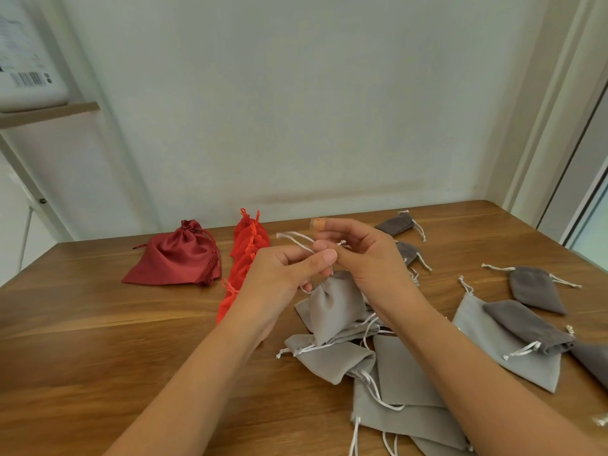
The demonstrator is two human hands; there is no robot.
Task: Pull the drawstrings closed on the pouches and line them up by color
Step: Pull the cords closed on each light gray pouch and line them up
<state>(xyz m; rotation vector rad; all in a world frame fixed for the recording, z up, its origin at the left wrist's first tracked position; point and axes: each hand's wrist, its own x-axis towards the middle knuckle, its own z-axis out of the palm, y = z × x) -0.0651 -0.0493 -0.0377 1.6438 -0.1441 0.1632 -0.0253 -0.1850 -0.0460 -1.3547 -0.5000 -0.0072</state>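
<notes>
A light grey pouch [334,307] hangs above the table with its neck gathered. My left hand [289,268] pinches its white drawstring [296,242], which sticks out to the left. My right hand [365,255] pinches the other cord end near a small knot; a plaster wraps one fingertip. Beneath lies a loose pile of light grey pouches [404,383]. A line of bright red pouches [245,258] runs away from me at centre left. A larger dark red satin pouch [177,258] lies to their left. Dark grey pouches [534,287] lie scattered on the right.
The wooden table [98,357] meets a pale wall at the back. A shelf with a white box [29,60] hangs at upper left. A door frame [566,159] stands at the right. Two more dark grey pouches [399,223] lie at the far right behind my hands.
</notes>
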